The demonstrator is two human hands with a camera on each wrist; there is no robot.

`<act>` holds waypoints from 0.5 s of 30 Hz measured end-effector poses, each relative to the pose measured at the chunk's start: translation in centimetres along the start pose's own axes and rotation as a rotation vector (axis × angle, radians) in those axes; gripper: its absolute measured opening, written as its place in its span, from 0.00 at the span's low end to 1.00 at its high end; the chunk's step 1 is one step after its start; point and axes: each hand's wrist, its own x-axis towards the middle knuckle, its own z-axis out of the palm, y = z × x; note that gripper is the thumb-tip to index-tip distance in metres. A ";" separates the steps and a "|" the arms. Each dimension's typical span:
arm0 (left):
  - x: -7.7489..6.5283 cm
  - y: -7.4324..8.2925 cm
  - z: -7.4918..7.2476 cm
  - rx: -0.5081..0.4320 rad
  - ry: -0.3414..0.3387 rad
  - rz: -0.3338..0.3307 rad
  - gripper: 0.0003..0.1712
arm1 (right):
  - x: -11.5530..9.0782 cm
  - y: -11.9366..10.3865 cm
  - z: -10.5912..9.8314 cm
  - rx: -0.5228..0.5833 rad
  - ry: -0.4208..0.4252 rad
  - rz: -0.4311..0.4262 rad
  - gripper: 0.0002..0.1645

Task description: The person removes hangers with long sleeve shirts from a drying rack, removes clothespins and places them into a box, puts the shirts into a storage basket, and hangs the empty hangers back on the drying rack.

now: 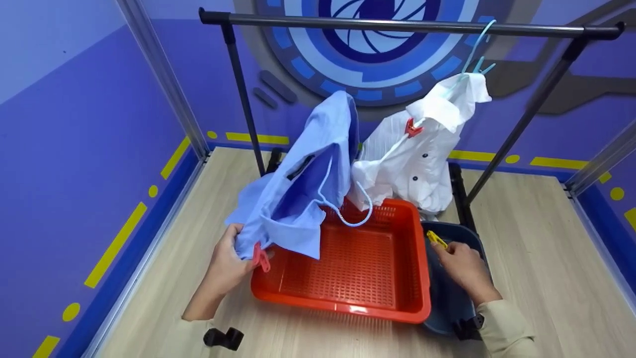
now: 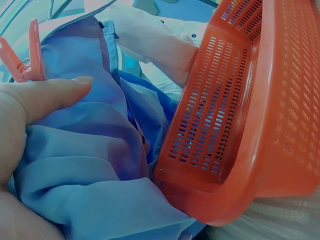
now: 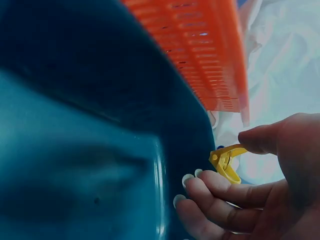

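Note:
My left hand grips one corner of a light blue garment with a white drawstring. A red clothespin sits on the fabric right beside the left fingers; in the left wrist view the thumb lies across the cloth. The garment slopes up from this hand, partly over a red perforated basket. My right hand pinches a yellow clothespin between thumb and fingers, over a dark blue bin that stands partly under the basket's right side.
A black metal rack's crossbar spans the back. From it, on a teal hanger, hangs a white buttoned shirt with a red clothespin and a teal clothespin. Blue-purple wall panels enclose the wooden tabletop.

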 end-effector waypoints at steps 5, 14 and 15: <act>-0.1 0.1 0.0 0.093 0.064 0.000 0.31 | 0.4 0.1 0.3 -0.076 -0.023 0.006 0.32; -0.1 0.1 0.1 -0.001 0.025 -0.013 0.28 | 1.4 1.1 1.2 -0.088 -0.098 0.029 0.27; -0.1 0.2 0.0 -0.002 0.023 -0.015 0.29 | 1.5 1.2 1.3 -0.086 -0.106 0.033 0.27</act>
